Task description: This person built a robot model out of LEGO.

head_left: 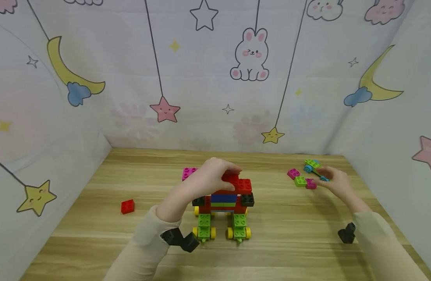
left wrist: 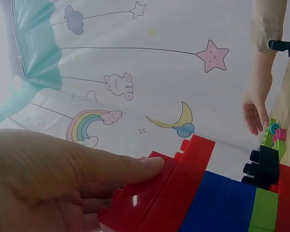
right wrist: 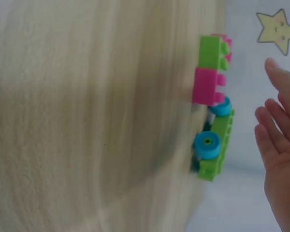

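Observation:
In the head view a model of building bricks [head_left: 223, 199] stands in the middle, with blue, green, black and red bricks above two green wheeled bases [head_left: 204, 220] with yellow wheels. My left hand [head_left: 211, 175] pinches a red brick [left wrist: 135, 205] at its top, thumb along one side; the fingers behind are partly hidden. Over at the right, my right hand [head_left: 336, 182] hovers with relaxed, parted fingers and holds nothing. Closest to it lie a green wheeled piece with blue wheels [right wrist: 222, 145], a pink brick [right wrist: 205, 86] and a lime green brick [right wrist: 210, 52].
A single red brick [head_left: 127, 206] lies on the wooden table [head_left: 159, 164] left of the model. Behind the left wrist, a pink brick [head_left: 189, 172] shows partly. Another pink brick [head_left: 293, 173] is at the right. Printed cloth walls [head_left: 208, 128] border the table.

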`<state>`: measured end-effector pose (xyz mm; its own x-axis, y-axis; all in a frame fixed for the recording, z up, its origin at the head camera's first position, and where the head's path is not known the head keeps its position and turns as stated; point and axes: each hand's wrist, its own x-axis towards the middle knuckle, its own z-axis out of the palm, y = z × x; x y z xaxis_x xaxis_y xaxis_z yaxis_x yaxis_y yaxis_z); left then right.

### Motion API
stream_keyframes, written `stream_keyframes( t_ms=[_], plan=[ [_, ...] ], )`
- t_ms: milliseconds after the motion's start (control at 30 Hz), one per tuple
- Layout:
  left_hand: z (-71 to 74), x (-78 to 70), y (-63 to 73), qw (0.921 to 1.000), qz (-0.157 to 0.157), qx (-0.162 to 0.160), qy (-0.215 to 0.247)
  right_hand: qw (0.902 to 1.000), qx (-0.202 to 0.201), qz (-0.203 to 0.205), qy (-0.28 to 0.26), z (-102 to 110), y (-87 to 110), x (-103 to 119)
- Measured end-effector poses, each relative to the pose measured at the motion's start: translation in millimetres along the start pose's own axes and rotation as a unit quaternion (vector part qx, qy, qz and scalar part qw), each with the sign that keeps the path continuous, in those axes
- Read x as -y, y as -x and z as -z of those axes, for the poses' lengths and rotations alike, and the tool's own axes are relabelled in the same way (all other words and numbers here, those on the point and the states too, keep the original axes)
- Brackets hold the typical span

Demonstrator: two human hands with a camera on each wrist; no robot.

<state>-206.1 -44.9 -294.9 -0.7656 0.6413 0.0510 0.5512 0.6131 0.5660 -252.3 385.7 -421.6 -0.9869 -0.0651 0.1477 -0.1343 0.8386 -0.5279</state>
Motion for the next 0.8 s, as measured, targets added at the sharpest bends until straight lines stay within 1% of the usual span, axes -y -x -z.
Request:
stream_keyframes(
  t_ms=[100, 233, 300, 367, 500, 800],
  plan=[
    [0.4, -0.4, -0.9, 1.0, 0.004, 0.0, 0.004, 0.9997, 0.021, -0.007, 0.011, -2, -1.7, -9],
    [0.7, -0.7, -1.3, 0.9999, 0.009, 0.0, 0.005, 0.9975, 0.066, -0.016, 0.02, -6, -4.2, -15],
    [0.7, -1.1, -0.9, 0.9999, 0.011, 0.001, 0.004, 0.9959, 0.087, -0.014, 0.019, -7, -5.4, -16],
    [1.0, -2.0, -0.3, 0.9999, 0.015, 0.001, 0.003, 0.9951, 0.097, -0.004, 0.019, -9, -6.7, -16],
    [0.9, -2.9, 0.2, 0.9998, 0.02, -0.002, 0.006, 0.9942, 0.104, 0.01, 0.023, -12, -10.1, -18],
    [-1.3, -1.3, 0.2, 0.9997, 0.024, -0.002, 0.007, 0.9932, 0.113, 0.008, 0.028, -20, -12.7, -18]
  ],
)
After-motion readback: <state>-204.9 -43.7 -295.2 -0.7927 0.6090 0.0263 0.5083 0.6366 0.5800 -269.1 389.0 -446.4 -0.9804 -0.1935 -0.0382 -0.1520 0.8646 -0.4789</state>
